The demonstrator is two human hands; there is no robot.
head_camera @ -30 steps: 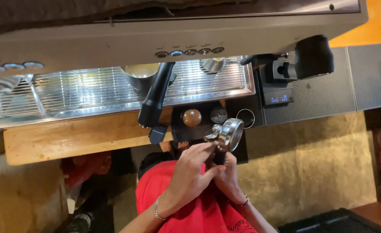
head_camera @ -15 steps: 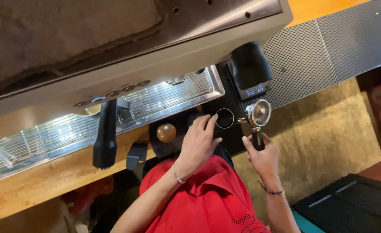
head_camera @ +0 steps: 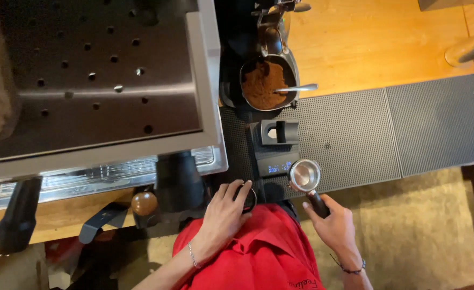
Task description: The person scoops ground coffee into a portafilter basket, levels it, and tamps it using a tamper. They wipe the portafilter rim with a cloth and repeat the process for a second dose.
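The portafilter [head_camera: 305, 175], gripped by its handle in the right hand [head_camera: 331, 225], has shifted to the scale [head_camera: 273, 165]; left hand [head_camera: 223, 215] now clasps a ring [head_camera: 249, 198].

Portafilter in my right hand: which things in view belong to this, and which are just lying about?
In use:
portafilter, held by the right hand
dark ring under the left hand
small scale
container of ground coffee

Lying about:
wooden-knobbed tamper
grey rubber mat

silver portafilter [head_camera: 305, 175] with black handle, brown coffee grounds [head_camera: 262, 84], red shirt [head_camera: 258, 255]
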